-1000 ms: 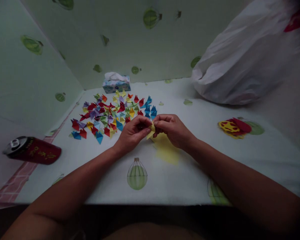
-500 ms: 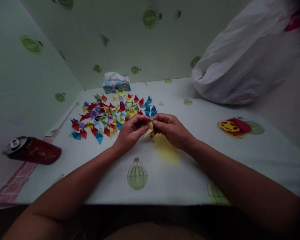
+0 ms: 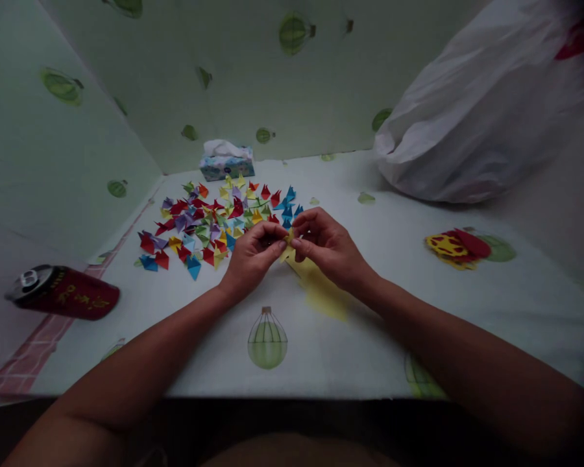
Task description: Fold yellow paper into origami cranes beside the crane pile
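Between both hands, above the table, is a small folded piece of yellow paper [image 3: 289, 245]. My left hand [image 3: 254, 258] pinches it from the left between thumb and fingers. From the right, my right hand [image 3: 327, 250] pinches its other side, fingers curled; the paper is partly hidden by the fingertips. Flat on the table beneath my right hand lies yellow paper [image 3: 327, 295]. Left of and behind my hands, many small folded paper cranes [image 3: 202, 224] in red, blue, yellow, purple and green are spread out.
A tissue box [image 3: 227, 162] stands behind the cranes. At the left, a dark red can [image 3: 68, 293] lies on its side. A large white plastic bag [image 3: 457, 130] sits at the back right, with red and yellow cut-outs [image 3: 455, 248] in front of it.
My right hand's fingers have lifted and spread a little, the thumb still on the yellow paper. The folded paper has turned and shows less of itself. My left hand has barely moved.
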{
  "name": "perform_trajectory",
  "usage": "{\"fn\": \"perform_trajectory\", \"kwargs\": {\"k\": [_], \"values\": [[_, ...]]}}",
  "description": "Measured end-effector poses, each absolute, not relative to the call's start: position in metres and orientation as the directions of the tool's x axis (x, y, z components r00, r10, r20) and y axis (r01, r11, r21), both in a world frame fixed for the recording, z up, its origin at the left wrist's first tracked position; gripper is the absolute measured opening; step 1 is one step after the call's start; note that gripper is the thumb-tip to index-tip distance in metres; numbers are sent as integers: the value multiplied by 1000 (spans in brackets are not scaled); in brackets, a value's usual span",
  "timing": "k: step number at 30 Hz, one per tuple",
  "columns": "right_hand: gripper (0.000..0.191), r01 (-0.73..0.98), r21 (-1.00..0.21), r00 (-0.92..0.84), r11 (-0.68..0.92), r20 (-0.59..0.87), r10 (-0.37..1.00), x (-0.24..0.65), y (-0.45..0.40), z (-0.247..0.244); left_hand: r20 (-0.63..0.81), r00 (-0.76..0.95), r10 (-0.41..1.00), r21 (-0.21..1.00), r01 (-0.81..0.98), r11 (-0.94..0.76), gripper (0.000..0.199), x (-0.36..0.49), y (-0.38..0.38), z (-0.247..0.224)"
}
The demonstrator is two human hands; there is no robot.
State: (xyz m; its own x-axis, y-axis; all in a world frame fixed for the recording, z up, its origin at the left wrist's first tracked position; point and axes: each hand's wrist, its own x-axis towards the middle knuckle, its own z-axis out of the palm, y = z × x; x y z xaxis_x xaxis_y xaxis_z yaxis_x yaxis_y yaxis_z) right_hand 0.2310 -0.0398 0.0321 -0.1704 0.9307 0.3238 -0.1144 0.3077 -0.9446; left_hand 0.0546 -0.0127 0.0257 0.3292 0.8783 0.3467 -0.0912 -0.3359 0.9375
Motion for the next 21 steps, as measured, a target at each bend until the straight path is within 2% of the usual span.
{"fn": "perform_trajectory", "kwargs": {"k": [3, 7, 16, 21], "values": [[23, 15, -917, -151, 398, 391, 908, 231, -41, 32, 345, 320, 882, 938, -90, -334, 14, 55, -13, 26], [14, 151, -895, -190, 419, 389, 901, 233, -42, 31, 336, 324, 884, 941, -81, -328, 13, 56, -14, 27], [12, 232, -874, -127, 426, 408, 904, 233, -44, 32, 284, 390, 876, 958, -85, -272, 22, 57, -14, 29], [11, 262, -861, -154, 435, 408, 900, 234, -42, 32, 303, 340, 890, 951, -54, -303, 19, 57, -14, 29]]}}
